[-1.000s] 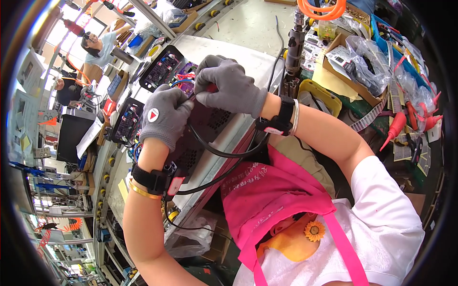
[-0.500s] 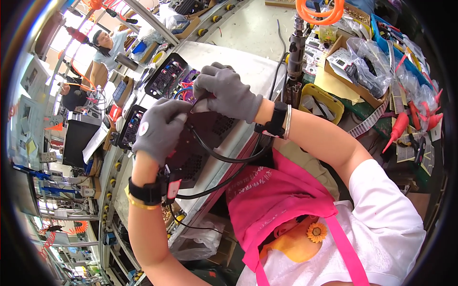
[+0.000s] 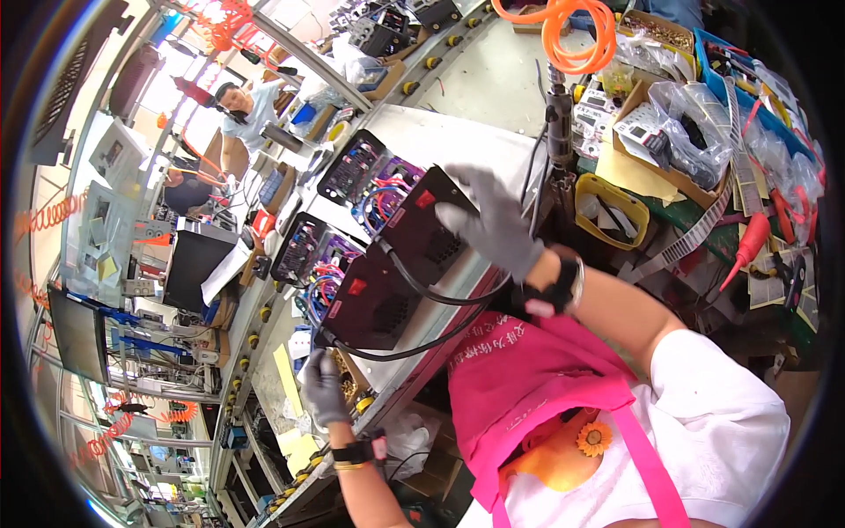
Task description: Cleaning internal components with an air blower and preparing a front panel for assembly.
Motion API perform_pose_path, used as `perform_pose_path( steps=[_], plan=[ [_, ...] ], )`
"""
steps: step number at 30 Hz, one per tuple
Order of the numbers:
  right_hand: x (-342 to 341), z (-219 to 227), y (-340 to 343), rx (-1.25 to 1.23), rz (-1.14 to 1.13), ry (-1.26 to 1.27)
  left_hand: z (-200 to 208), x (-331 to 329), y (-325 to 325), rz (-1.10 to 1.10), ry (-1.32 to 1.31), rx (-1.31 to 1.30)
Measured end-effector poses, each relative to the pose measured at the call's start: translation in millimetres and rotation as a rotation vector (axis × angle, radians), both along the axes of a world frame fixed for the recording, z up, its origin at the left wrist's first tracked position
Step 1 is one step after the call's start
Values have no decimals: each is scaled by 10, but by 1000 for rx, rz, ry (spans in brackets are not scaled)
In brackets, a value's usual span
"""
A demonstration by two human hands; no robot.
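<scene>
Two black device housings stand side by side on the bench, their circuit boards and coloured wires exposed. The farther housing [image 3: 356, 163] has a dark vented end panel [image 3: 431, 233] with a red switch. A similar vented panel [image 3: 378, 308] faces me on the nearer housing [image 3: 293, 255]. Black power cables [image 3: 431, 355] loop from the panels. My right hand [image 3: 497, 220], in a grey glove, is at the right edge of the farther panel, fingers spread. My gloved left hand [image 3: 326, 392] is beside the nearer panel's lower corner, close to a box of small brass-coloured parts [image 3: 352, 380], fingers stretched out.
A power screwdriver [image 3: 559, 123] hangs beneath an orange coiled hose [image 3: 581, 40]. On the right are a yellow bin [image 3: 612, 211], a cardboard box of parts [image 3: 660, 132] and a red squeeze bottle [image 3: 748, 246]. Another person [image 3: 255, 114] is across the bench.
My hands have moved apart from the wires at the farther housing. The left came down toward the box of small parts; the right moved right and spread its fingers. Both panels show more fully.
</scene>
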State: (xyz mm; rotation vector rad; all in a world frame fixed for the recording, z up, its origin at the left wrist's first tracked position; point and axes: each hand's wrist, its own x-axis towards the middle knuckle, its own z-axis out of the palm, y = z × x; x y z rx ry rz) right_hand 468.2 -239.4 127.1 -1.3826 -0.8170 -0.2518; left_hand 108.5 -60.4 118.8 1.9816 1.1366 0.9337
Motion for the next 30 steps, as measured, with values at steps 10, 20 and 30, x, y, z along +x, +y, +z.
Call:
perform_pose_path(
  steps=[10, 20, 30],
  plan=[
    [-29, -50, 347, -224, 159, 360, -355, 466, -67, -291, 419, 263],
    [2455, 97, 946, -703, 536, 202, -253, 1816, -874, -627, 487, 204],
    [-216, 883, -204, -598, 375, -717, 14, 332, 1055, -59, -280, -447]
  ],
)
